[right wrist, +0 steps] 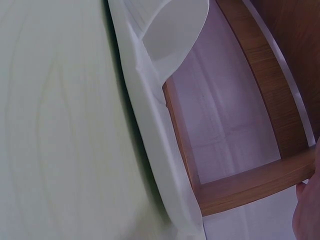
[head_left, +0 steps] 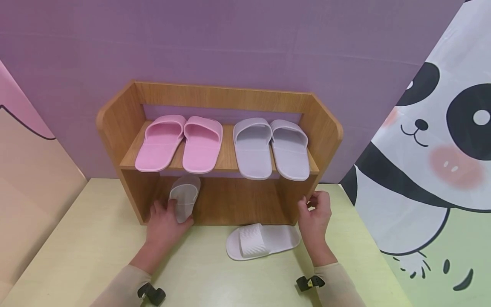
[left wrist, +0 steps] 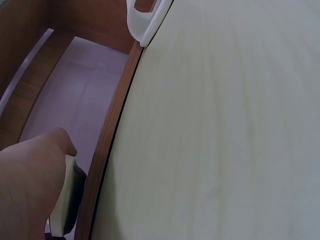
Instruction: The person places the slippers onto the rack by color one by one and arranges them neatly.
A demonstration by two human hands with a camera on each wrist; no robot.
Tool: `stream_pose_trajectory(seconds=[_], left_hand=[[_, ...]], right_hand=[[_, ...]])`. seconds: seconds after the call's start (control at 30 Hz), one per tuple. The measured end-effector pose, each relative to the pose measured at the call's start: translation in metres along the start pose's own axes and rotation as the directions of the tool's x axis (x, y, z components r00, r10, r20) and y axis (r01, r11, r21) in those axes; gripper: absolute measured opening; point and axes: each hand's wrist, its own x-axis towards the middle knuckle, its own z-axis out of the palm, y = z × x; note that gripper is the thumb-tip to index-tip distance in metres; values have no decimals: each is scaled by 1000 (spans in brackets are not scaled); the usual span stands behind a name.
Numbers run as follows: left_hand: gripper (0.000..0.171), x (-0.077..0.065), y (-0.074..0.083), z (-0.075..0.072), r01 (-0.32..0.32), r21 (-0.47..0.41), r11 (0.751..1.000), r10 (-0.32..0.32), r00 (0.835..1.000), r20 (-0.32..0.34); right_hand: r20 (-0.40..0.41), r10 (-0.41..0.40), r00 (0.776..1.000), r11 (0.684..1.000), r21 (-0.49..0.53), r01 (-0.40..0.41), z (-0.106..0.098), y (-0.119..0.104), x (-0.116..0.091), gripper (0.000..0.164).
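Note:
A small wooden shoe rack [head_left: 222, 97] stands against a purple backdrop. On the left of its lower level, my left hand [head_left: 165, 224] holds a white slipper [head_left: 185, 192], thumb on one side and fingers on the other. The left wrist view shows part of that slipper [left wrist: 65, 200] under the hand [left wrist: 32, 180]. At the rack's right side panel, my right hand [head_left: 315, 215] grips the front edge with curled fingers; only a sliver of it shows in the right wrist view. Another white slipper [head_left: 281, 237] lies crosswise on the table just in front of the rack.
On the upper shelf sit a pink pair of slippers [head_left: 157, 153] at left and a grey-lilac pair [head_left: 253, 160] at right. The pale wooden table [head_left: 215, 285] extends toward me. A panda picture [head_left: 414, 179] covers the right wall.

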Motion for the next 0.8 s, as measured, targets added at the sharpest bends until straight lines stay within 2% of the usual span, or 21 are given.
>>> stream_pose_trajectory(seconds=[0.17, 0.37, 0.47, 0.8], left_hand=[[79, -1, 0, 0, -4, 13, 1000, 3, 1000, 5], [78, -2, 2, 0, -55, 55, 997, 57, 998, -36], [78, -2, 3, 0, -67, 75, 995, 70, 997, -36], [79, -3, 3, -1, -71, 68, 995, 75, 996, -46]], right_hand=[[-2, -9, 1000, 1000, 5, 9, 0, 0, 0, 10], [-1, -4, 1000, 1000, 5, 4, -1, 0, 0, 10], [5, 6, 1000, 1000, -2, -6, -1, 0, 0, 11], [25, 41, 999, 999, -15, -40, -1, -2, 1, 11]])
